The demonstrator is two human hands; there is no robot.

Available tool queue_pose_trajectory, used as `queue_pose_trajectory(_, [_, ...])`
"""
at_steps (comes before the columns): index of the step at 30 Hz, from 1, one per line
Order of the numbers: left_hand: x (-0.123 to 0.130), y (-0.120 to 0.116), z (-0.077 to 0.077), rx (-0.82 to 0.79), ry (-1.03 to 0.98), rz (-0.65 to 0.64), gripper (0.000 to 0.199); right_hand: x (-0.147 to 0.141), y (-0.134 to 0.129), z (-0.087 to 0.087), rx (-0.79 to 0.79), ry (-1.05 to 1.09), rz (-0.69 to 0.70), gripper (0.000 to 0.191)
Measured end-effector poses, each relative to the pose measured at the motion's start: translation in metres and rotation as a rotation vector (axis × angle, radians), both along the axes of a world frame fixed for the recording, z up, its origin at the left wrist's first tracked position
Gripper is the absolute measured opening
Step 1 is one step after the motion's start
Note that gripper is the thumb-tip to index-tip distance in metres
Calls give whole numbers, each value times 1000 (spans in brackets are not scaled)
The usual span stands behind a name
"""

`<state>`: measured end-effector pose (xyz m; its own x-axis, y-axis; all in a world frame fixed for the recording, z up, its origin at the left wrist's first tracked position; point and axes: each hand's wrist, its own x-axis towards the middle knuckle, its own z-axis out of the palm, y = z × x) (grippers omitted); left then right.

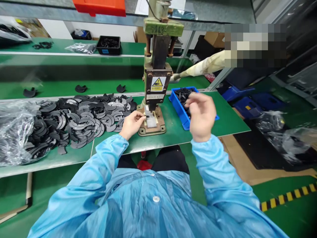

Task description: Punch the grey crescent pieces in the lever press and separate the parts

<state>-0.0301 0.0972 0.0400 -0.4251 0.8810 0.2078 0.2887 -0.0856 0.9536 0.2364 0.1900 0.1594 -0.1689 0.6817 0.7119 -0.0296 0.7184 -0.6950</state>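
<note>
My left hand pinches a small black part between thumb and fingertips. It holds that part on the metal fixture at the base of a hand press, just under the ram. What shape the part has is mostly hidden by my fingers. My right hand is raised in front of a blue bin of thin black strips. Its fingers are bent, a little blurred and apart from the thumb, with nothing visible in them.
A large pile of black curved plastic pieces spreads over the left of the green bench, beside a clear plastic bag. The press's wrapped lever sticks out to the upper right. Behind stand a black bin and, overhead, a red bin.
</note>
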Motion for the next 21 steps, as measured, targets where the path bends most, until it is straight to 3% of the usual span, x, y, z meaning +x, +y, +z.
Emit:
queue_pose_trajectory(3, [-10, 21, -2, -38, 314, 20, 9, -1, 19, 61, 243, 58, -36, 50])
queue_pose_trajectory(5, [-13, 28, -1, -31, 483, -10, 9, -6, 23, 95, 307, 78, 105, 55])
queue_pose_trajectory(7, [-15, 31, 0, 2, 612, -70, 13, -13, 24, 116, 322, 65, 238, 50])
queue_pose_trajectory(9, [-16, 32, 2, 33, 695, -142, 17, -19, 24, 124, 317, 40, 273, 37])
queue_pose_trajectory(11, [-16, 32, 4, 38, 740, -186, 20, -23, 20, 120, 305, 33, 255, 32])
queue_pose_trajectory(14, [-15, 31, 7, 28, 767, -197, 22, -22, 8, 99, 291, 59, 280, 33])
queue_pose_trajectory(18, [-13, 28, 9, 33, 774, -193, 22, -10, -14, 53, 349, 52, 251, 36])
queue_pose_trajectory(21, [-13, 30, 9, 35, 767, -190, 23, 0, -24, 15, 375, 7, 175, 27])
